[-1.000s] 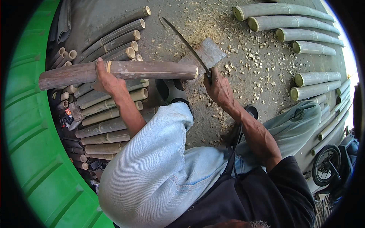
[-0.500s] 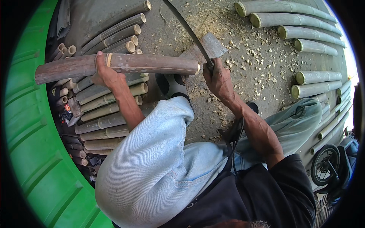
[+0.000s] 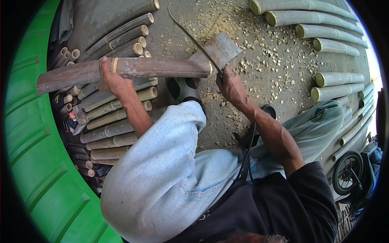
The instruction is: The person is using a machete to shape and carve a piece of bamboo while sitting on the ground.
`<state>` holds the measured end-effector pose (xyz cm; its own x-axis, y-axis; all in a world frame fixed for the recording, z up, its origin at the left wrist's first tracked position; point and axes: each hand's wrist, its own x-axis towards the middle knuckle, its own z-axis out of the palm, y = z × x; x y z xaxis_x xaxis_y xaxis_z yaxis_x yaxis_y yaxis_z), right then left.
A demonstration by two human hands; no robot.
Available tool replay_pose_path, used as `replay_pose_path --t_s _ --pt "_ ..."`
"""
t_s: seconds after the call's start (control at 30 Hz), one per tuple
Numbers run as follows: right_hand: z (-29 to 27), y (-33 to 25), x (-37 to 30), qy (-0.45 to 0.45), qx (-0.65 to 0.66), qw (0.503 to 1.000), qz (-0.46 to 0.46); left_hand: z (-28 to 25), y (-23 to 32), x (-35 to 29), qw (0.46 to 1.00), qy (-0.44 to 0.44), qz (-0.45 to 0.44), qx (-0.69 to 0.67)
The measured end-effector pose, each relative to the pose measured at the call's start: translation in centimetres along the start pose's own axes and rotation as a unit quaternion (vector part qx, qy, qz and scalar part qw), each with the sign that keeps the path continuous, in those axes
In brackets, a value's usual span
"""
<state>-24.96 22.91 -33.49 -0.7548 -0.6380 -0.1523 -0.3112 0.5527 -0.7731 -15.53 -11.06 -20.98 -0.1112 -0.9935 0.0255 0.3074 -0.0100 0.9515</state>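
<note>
A person's left hand (image 3: 115,84), left of center in the upper frame, wraps a brown bamboo tube (image 3: 164,67) beside its pale ring; the right hand (image 3: 232,87), right of upper center, closes on the handle of a long knife (image 3: 206,54). The tube spans the upper left, its cut end near the blade; whether they touch cannot be told. Clean trimming seems to call for a firm left grip well back from that end and short strokes angled away from the foot (image 3: 185,91) below. Half a second earlier, the blade looked broader, its tip past the top edge; now it shows thin, the tube almost unmoved.
</note>
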Motion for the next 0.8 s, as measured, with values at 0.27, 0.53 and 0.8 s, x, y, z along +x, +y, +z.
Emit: replay_pose_path --t_s 0.27,0.53,0.8 --pt "0.2 2.2 -1.6 -0.035 -0.033 0.998 0.050 1.2 2.9 -1.9 0.997 0.032 -0.044 0.046" --pt "-1.0 -1.5 0.0 0.102 0.099 0.983 -0.112 1.1 2.5 -1.7 0.998 0.043 0.009 0.055" --pt "-0.9 -0.3 0.2 -0.042 -0.012 0.997 0.058 1.3 3.1 -2.7 0.998 0.058 0.000 0.035"
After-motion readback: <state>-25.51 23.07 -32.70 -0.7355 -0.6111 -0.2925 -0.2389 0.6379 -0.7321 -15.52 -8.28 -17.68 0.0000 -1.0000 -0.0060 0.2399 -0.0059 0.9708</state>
